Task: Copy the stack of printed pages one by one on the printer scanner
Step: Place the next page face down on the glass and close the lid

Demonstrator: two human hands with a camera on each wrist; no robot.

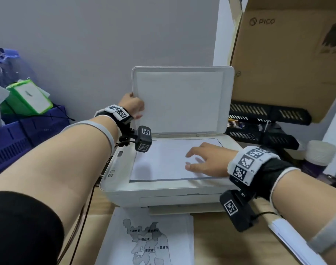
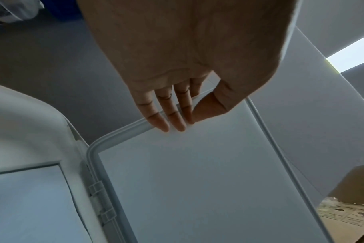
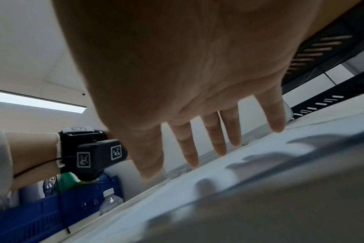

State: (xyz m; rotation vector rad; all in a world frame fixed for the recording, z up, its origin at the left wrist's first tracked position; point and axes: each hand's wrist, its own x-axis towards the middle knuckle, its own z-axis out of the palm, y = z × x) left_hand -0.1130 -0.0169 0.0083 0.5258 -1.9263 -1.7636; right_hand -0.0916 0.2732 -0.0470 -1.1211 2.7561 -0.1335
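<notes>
While the lid stands raised: sheet (image 1: 163, 161) lies mid-frame on the scanner bed.
Left hand (image 1: 131, 104): pinches the lid (image 1: 182, 100) edge.
Right hand (image 1: 205, 159): flat, fingers spread, holding nothing.
Risk: withdrawing could skew the page.

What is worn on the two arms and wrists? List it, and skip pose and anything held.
Each wrist, at the left hand and right hand, carries a white band of black square-code markers over a black strap, with a small black marker-tagged camera box beneath. Thin dark cables trail from both. Grey-white bands circle both forearms. A black sleeve covers the left upper arm.
</notes>
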